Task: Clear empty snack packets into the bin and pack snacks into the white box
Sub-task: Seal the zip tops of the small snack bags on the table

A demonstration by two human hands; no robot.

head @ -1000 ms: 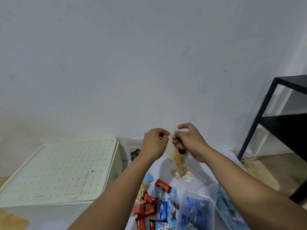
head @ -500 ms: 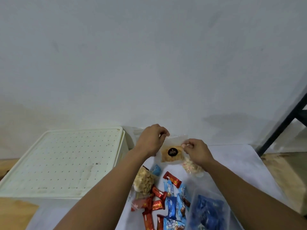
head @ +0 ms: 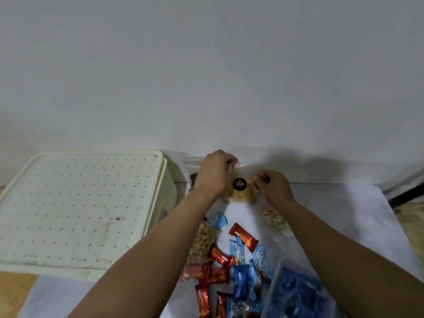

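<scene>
Fingers of both hands, left hand [head: 215, 173] and right hand [head: 273, 187], pinch a crinkly clear snack bag [head: 239, 191] over the white-covered table [head: 344, 226] by a plain wall

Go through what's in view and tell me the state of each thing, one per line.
white box: lid on, closed.
clear snack bag: holds snacks, gripped by both hands.
left hand: pinching the bag's top.
right hand: pinching the bag's edge.
red and blue snacks: wrapped, loose on the table.
</scene>
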